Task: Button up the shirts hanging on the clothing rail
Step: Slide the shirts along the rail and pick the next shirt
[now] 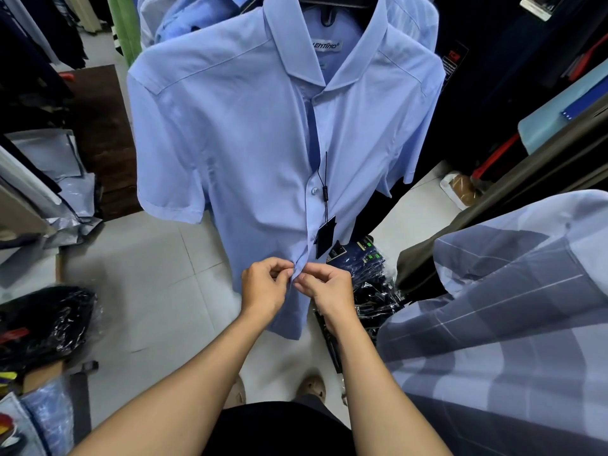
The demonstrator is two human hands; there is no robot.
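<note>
Both hands, left hand & right hand, pinch blue shirt placket low; upper btns look done, bottom ones left.

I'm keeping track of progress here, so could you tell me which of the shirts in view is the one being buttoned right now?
The plain light-blue shirt on the hanger: the left hand and right hand pinch its lower placket. The checked shirt at right is untouched.

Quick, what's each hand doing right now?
Left hand: fingers pinching the placket of the light blue short-sleeved shirt.
Right hand: fingers pinching the same placket, opposite edge.
</note>
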